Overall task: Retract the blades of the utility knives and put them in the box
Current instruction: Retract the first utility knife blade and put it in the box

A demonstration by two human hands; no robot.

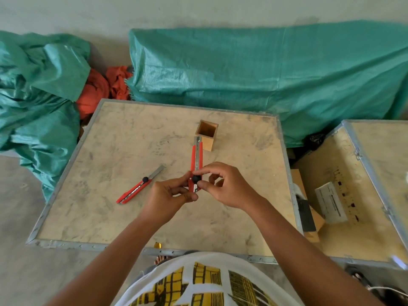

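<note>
Held above the bench (110, 217): red utility knife (196, 157), near end pinched in left hand (170, 196), tip pointing far toward wooden box (207, 134). Right hand (227, 186) closed on its black slider knob (195, 178). Lying left of both hands, untouched, blade out: second utility knife (139, 188).

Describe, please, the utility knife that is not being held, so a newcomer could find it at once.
Start at the wooden tabletop with the metal rim. Left of both hands, a red utility knife lies flat on it, its silver blade out and pointing towards the far right. Unlike the other red knife, nobody is touching it.
</note>
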